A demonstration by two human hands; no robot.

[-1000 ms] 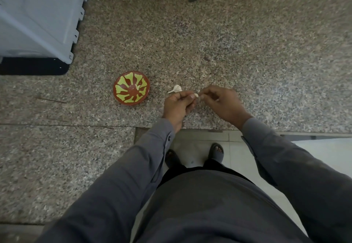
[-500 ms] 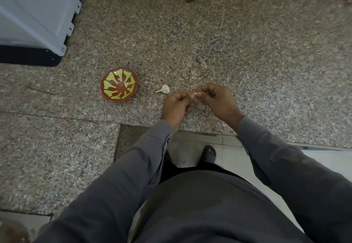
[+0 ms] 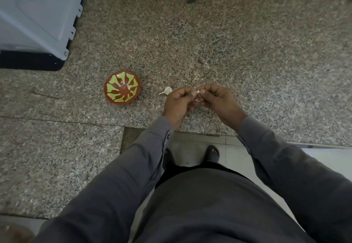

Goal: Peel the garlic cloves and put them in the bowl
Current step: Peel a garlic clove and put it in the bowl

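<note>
Left hand [image 3: 179,102] and right hand [image 3: 219,101] close together over the near edge of the stone counter [image 3: 247,52], fingertips meeting around a small garlic clove [image 3: 198,91]. Just beyond the left hand, on the counter: another garlic piece [image 3: 167,90]. Further left of that, well apart from both hands: the bowl [image 3: 122,88], with what may be a clove inside. Far left and behind, at the counter's back corner: a plastic bin [image 3: 36,14].
</note>
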